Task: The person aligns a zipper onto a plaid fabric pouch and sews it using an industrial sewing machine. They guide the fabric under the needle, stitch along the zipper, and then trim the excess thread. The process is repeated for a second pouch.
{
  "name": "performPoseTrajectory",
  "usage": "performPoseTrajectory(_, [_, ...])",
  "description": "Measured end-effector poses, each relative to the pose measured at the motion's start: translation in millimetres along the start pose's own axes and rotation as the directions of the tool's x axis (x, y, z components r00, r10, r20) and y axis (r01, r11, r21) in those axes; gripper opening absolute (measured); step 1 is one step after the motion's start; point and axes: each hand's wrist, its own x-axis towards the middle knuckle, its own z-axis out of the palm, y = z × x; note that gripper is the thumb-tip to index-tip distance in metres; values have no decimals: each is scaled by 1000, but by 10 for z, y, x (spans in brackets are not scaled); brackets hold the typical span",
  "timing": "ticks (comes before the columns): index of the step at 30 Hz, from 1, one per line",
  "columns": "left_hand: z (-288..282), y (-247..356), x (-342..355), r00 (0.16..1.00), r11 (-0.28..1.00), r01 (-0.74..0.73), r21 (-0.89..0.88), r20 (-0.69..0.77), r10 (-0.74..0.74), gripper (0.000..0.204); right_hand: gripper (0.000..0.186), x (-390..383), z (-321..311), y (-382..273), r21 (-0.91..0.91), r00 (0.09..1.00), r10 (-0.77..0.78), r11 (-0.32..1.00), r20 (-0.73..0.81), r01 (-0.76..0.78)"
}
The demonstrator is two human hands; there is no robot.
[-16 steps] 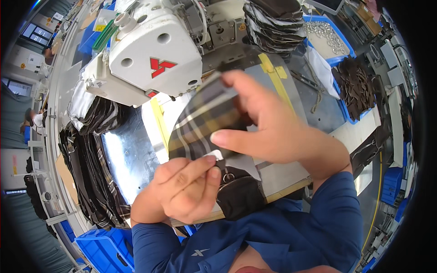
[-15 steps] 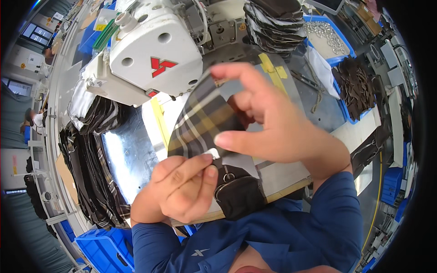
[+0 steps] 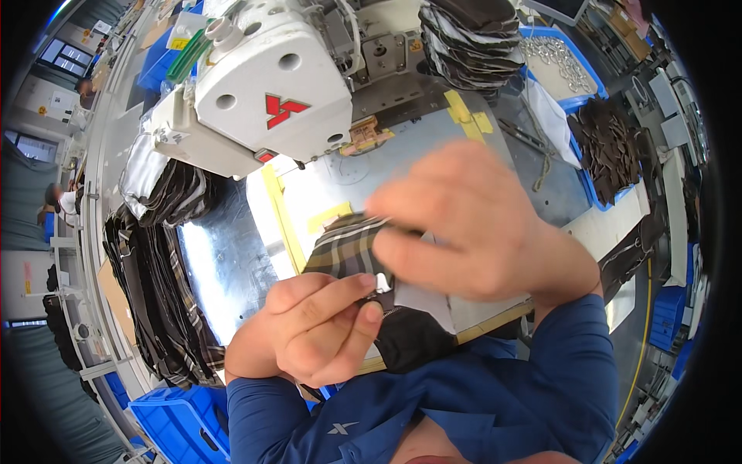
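My left hand is closed in a pinch at the lower edge of a brown plaid fabric piece. A small white tab shows at its fingertips. My right hand hovers over the fabric's upper right edge, thumb and forefinger apart at the tips. Motion blurs it, so whether it grips the cloth cannot be made out. Below the hands a black pouch with a zip lies at the table's near edge, partly covered by my left fingers.
A white sewing machine stands just beyond the hands. Stacks of dark fabric pieces lie at left, with another stack at the back. On the right are a blue tray of metal rings and a bin of brown pieces.
The plaid fabric's raised upper part has come down toward me, uncovering the plate beneath the machine. My right hand's fingers have drawn in closer; my left hand has shifted slightly right.
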Motion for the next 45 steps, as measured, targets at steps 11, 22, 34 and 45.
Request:
performPoseTrajectory(11, [92, -26, -7, 996, 994, -70, -88, -54, 65, 20, 25, -64, 43, 73, 122, 985, -116, 987, 125, 101])
performPoseTrajectory(22, [126, -70, -90, 966, 972, 162, -169, -173, -190, 31, 20, -70, 160, 61, 333, 1000, -3, 943, 23, -5])
performPoseTrajectory(34, [-442, -229, 101, 897, 772, 443, -456, 219, -385, 29, 16, -22, 36, 34, 341, 988, -150, 931, 29, 132])
performPoseTrajectory(45, [-305, -176, 39, 941, 888, 334, -316, 50, -336, 30, 20, -7, 27, 11, 356, 990, -135, 927, 26, 117])
